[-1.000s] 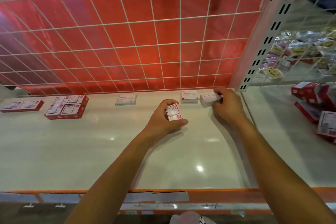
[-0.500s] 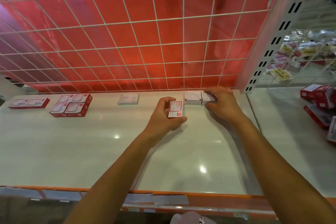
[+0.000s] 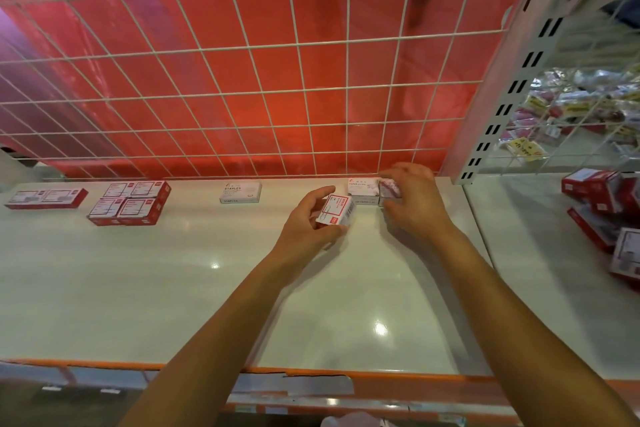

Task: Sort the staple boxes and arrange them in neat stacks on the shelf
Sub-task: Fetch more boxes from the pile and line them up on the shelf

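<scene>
My left hand holds a small red-and-white box above the white shelf. My right hand grips a small white box pressed against the right side of a white paper-clips box at the back of the shelf. A white staples box lies further left. A block of red-and-white boxes and a flat row of them sit at the far left.
A white wire grid over red backing closes the rear. A slotted white upright divides off the right bay, where red boxes lie in a heap. An orange strip edges the shelf front.
My right hand has pushed the small white box back and left until it sits against the paper-clips box. My left hand kept its box and stayed close by.
</scene>
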A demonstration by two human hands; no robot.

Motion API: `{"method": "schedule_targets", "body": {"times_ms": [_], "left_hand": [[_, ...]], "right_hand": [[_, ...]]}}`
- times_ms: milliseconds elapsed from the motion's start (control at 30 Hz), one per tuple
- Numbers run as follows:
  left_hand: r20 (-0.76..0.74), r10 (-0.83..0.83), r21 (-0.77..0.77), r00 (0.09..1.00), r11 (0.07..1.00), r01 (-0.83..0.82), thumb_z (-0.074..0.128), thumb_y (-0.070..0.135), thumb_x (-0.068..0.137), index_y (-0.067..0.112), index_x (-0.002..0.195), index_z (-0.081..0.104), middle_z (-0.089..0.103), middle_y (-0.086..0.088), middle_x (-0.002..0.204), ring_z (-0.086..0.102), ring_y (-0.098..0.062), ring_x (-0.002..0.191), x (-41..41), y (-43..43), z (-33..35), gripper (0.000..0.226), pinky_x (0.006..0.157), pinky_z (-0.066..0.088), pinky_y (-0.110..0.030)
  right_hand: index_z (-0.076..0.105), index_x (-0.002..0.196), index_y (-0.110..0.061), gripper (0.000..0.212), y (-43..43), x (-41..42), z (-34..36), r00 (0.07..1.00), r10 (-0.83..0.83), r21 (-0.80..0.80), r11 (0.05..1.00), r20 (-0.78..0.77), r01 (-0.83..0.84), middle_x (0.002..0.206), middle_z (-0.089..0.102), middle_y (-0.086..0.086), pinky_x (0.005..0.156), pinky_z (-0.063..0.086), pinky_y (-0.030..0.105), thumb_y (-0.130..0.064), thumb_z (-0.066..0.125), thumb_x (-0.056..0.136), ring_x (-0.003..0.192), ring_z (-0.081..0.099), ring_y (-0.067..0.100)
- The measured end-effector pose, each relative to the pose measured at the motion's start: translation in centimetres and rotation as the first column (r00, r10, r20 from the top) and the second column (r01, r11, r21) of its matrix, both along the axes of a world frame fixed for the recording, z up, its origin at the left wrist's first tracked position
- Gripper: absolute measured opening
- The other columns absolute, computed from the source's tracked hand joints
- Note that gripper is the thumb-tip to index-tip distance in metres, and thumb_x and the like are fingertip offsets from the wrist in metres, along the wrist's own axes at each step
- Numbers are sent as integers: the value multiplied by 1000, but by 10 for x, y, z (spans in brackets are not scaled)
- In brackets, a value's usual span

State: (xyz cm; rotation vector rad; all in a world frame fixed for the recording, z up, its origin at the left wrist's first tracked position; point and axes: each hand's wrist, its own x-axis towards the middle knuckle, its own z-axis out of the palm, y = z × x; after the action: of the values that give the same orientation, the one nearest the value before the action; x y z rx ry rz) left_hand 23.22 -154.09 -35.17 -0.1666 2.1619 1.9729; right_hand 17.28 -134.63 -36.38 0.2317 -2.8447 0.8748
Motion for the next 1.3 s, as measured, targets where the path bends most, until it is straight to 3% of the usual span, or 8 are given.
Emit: {"method": "schedule_targets", "body": {"times_ms": [100,267,367,533,600,800,1033,1300], "left_hand": [[-22,-5,13,1000,1000,5,64,-7,79,33,130,51,51,5,120,53,-14,109,1,-1,-1,66,74,56,-23],[-28,6,86,1000,996,-3,59,-14,77,28,122,55,61,-4,120,61,-21,109,2,-6,-2,61,80,56,-34],[7,5,147,1000,989,-6,63,-17,72,17,113,56,70,-8,105,66,-24,94,4,-14,-2,54,73,55,-34],[-41,-7,130,999,991,12,67,-11,75,14,105,59,71,-11,103,67,-35,94,9,-35,0,40,76,56,-46],[-52,-10,111,999,994,16,72,-5,74,15,106,61,71,-10,101,67,-35,94,12,-48,3,39,79,57,-49],[-84,24,-25,996,999,-27,71,0,79,21,120,54,63,0,118,66,-19,98,21,-94,12,49,83,56,-31],[-107,91,-138,990,985,-105,71,6,79,27,104,59,70,3,107,69,-15,91,27,-155,4,35,83,57,-33],[-86,100,-138,991,984,-111,74,18,81,26,109,58,69,5,106,68,-13,95,33,-197,-3,34,86,56,-34]], "right_hand": [[64,117,-14,43,-20,15,8,993,25,-68,997,-113,-33,125,55,5,101,28,24,0,62,76,121,42,23],[56,128,-22,55,-45,39,26,969,242,-239,945,54,-223,129,55,-4,101,35,23,0,63,78,119,47,12],[53,132,-24,57,-57,55,32,950,271,-347,915,155,-205,125,54,-10,88,33,6,-1,62,80,108,47,0],[50,135,-19,61,-75,58,32,954,225,-335,930,199,-150,132,54,0,95,41,23,-8,69,78,112,51,10],[52,132,-20,59,-84,60,30,949,227,-364,921,221,-135,128,57,-1,91,45,22,-8,70,78,108,54,10],[60,122,-19,49,-125,61,29,960,179,-451,890,217,-64,114,62,-7,76,49,12,-6,74,77,98,59,8],[60,119,-20,46,-181,65,28,960,175,-476,878,219,-52,111,61,-11,69,47,5,-5,74,77,96,58,4],[59,122,-18,50,-227,67,25,950,180,-470,882,254,-42,121,62,-5,67,46,3,-7,76,76,98,59,6]]}}
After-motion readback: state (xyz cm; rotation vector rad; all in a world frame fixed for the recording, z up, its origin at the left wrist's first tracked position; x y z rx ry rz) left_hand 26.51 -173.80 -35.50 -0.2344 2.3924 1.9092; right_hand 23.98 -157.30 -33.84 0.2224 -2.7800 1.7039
